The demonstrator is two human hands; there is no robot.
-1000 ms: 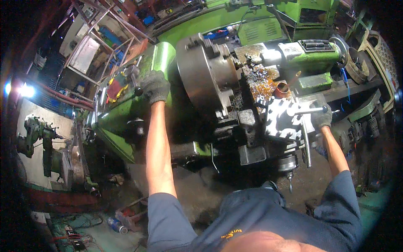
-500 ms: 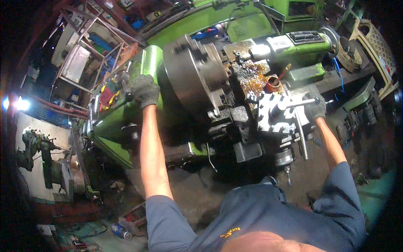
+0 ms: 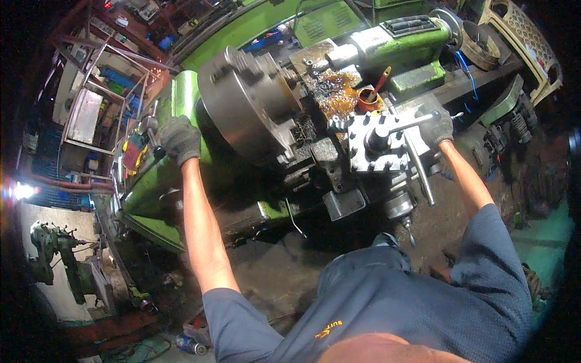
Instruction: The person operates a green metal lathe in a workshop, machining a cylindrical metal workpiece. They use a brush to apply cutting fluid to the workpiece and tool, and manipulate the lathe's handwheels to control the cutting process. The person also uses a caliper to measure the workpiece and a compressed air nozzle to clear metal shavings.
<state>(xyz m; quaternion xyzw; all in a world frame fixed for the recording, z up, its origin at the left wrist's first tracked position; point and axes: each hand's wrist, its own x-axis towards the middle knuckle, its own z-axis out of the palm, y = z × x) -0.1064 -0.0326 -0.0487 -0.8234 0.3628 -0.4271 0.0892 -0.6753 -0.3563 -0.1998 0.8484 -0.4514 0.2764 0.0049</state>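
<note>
My left hand [image 3: 180,140], in a dark glove, is at the green headstock [image 3: 186,100] of a lathe. Its fingers are curled at a knobbed lever [image 3: 158,151]. Beside it stands the big steel chuck [image 3: 242,100] with its stepped jaws. On the right, my gloved right hand [image 3: 437,128] is against the far side of the square tool post [image 3: 378,142], behind the knob of its clamping handle [image 3: 411,123]. Its fingers are mostly hidden, so their grip does not show. A steel bar [image 3: 419,163] crosses under that handle.
A red-brown pot [image 3: 367,101] with a brush [image 3: 382,80] stands behind the tool post, near oily chips [image 3: 333,91]. The green tailstock [image 3: 399,45] is at the back right. A handwheel [image 3: 399,207] sticks out toward me. Red-and-yellow gloves or rags [image 3: 133,151] lie left of the lever.
The whole view has shifted, so the lathe sits farther left and higher. The chuck looked smeared before and shows sharper now. Both hands keep their places on the machine.
</note>
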